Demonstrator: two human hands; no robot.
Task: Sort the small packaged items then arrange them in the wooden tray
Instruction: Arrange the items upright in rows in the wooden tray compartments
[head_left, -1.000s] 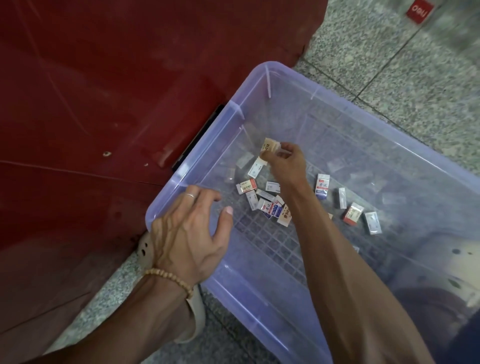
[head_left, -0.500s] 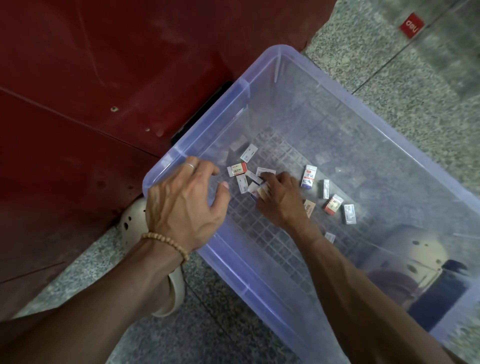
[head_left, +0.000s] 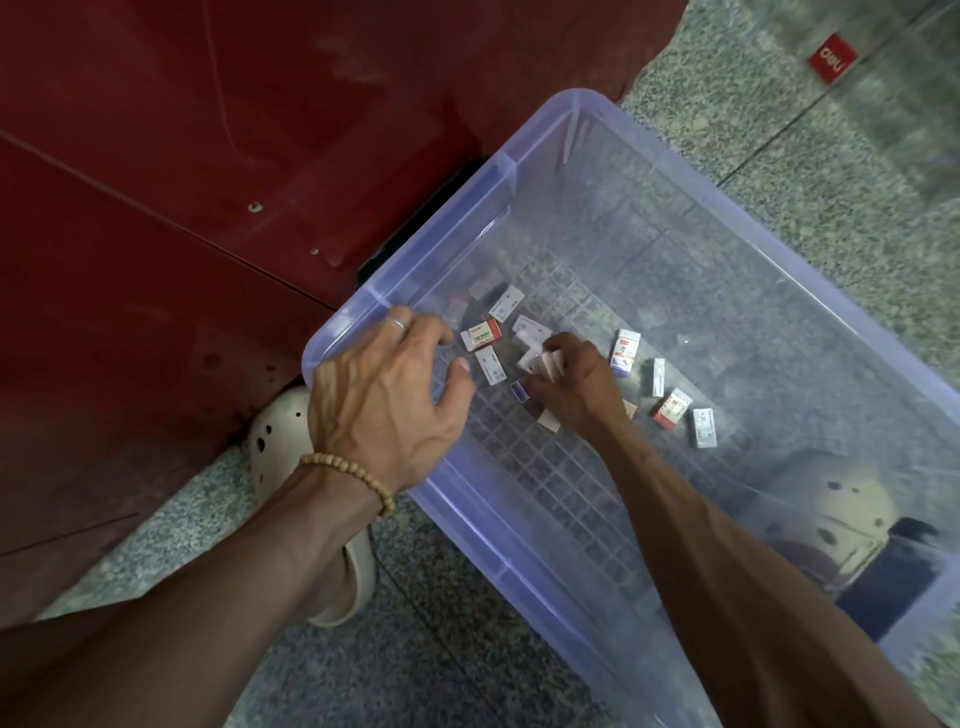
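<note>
While deep inside the clear plastic bin (head_left: 737, 249), right hand (head_left: 569, 387) curled over a clutch of small packets (head_left: 543, 362), fingers (head_left: 558, 345) bent round them and pinching them together. Down on the bin's gridded bottom, more packets scattered: red-and-white packet (head_left: 482, 334) just left of that hand, white packet (head_left: 490, 365) right below it, another white packet (head_left: 506, 303) farther off toward the far wall. Off to the right, blue-and-white packet (head_left: 625, 352), then a thin white one on edge, a red-ended packet (head_left: 672, 408) and a white packet (head_left: 704, 427) nearest the right side, all apart from one another. Left hand (head_left: 384, 405) draped over the bin's near-left rim, fingers loosely spread and bent, gripping no packet, ring (head_left: 396, 323) on one finger, bead bracelet (head_left: 349, 472) at the wrist. Beneath that wrist, pale clog (head_left: 275, 431) on the speckled floor (head_left: 779, 145). Red cabinet (head_left: 208, 156) filling the far left. No wooden tray anywhere in view.
</note>
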